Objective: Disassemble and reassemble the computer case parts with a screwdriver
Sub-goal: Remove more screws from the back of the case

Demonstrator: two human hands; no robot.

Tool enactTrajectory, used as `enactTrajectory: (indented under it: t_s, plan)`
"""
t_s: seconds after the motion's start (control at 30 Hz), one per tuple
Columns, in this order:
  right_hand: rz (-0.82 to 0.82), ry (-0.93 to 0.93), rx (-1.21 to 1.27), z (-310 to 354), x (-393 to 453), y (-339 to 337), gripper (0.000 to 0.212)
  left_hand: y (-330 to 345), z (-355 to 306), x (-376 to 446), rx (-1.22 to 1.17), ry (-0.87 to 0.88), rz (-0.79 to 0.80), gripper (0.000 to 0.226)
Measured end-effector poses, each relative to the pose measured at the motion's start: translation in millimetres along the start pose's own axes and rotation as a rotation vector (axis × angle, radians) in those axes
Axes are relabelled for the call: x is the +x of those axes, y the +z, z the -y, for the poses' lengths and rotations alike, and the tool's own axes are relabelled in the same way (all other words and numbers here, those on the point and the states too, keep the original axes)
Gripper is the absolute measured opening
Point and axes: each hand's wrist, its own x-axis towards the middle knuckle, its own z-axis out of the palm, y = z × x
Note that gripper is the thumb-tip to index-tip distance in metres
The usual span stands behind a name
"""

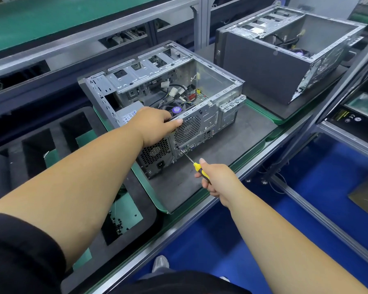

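On grey mat [232, 132], screwdriver [201, 169] tip beyond grip.

Case [208, 115]: bare sheet metal, dull silver, perforated at rear vents. Screwdriver [197, 166]: bright steel shaft, glossy yellow and black plastic handle. Mat [249, 132] under case: matt dark grey, slightly rough, green edging. Second case [261, 66]: matt dark grey panel, bare metal frame. Foam tray [15, 158]: matt black, soft-looking. Bench rail [238, 172]: brushed aluminium. Sleeve [19, 255]: black cloth. Floor [200, 240]: blue, smooth.
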Motion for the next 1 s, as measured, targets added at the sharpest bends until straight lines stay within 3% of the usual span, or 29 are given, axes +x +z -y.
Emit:
enactTrajectory:
  t_s: [0.07, 0.2, 0.3, 0.37, 0.47, 0.57, 0.67, 0.8, 0.87, 0.93, 1.0]
  plan:
    - [-0.080, -0.155, -0.147, -6.9, -3.0, -1.5, 0.039, 0.6, 0.8, 0.2, 0.003, 0.004, -0.001, 0.050]
    - [-0.402, -0.439, -0.527, -17.4, -6.8, 0.6, 0.028, 0.2, 1.4, 0.0, 0.004, 0.013, -0.003, 0.050]
    - [-0.356, -0.432, -0.569, -16.8, -3.2, 1.6, 0.040, 0.1, 1.5, 0.4, 0.017, 0.015, -0.009, 0.051]
    - [-0.196, -0.244, -0.290, -10.1, -0.6, 3.5, 0.044, -0.1, 0.9, 0.2, 0.018, 0.019, -0.007, 0.051]
    - [0.176, 0.180, 0.387, -4.9, 2.6, -4.2, 0.044, -0.9, 0.5, -0.2, 0.019, 0.025, -0.004, 0.051]
    - [0.313, 0.261, 0.578, -4.8, 2.9, -8.4, 0.038, -1.0, 0.0, -0.6, 0.018, 0.021, -0.005, 0.050]
    - [0.111, 0.070, 0.310, -5.4, -1.2, 0.6, 0.031, -0.3, 0.1, -0.4, 0.013, 0.017, -0.013, 0.052]
    - [-0.431, -0.448, -0.587, -16.7, -8.9, 6.5, 0.031, 0.5, -0.3, -0.1, 0.019, 0.018, -0.020, 0.053]
    - [-0.520, -0.550, -0.786, -17.9, -10.0, 6.7, 0.034, 0.2, -0.2, 0.1, 0.024, 0.021, -0.026, 0.053]
    - [-0.422, -0.480, -0.656, -17.1, -4.2, 9.2, 0.042, 0.3, 0.1, 0.5, 0.029, 0.024, -0.033, 0.054]
    - [-0.151, -0.170, -0.036, -11.1, 1.7, 6.9, 0.044, 0.2, 0.3, 0.6, 0.028, 0.025, -0.035, 0.055]
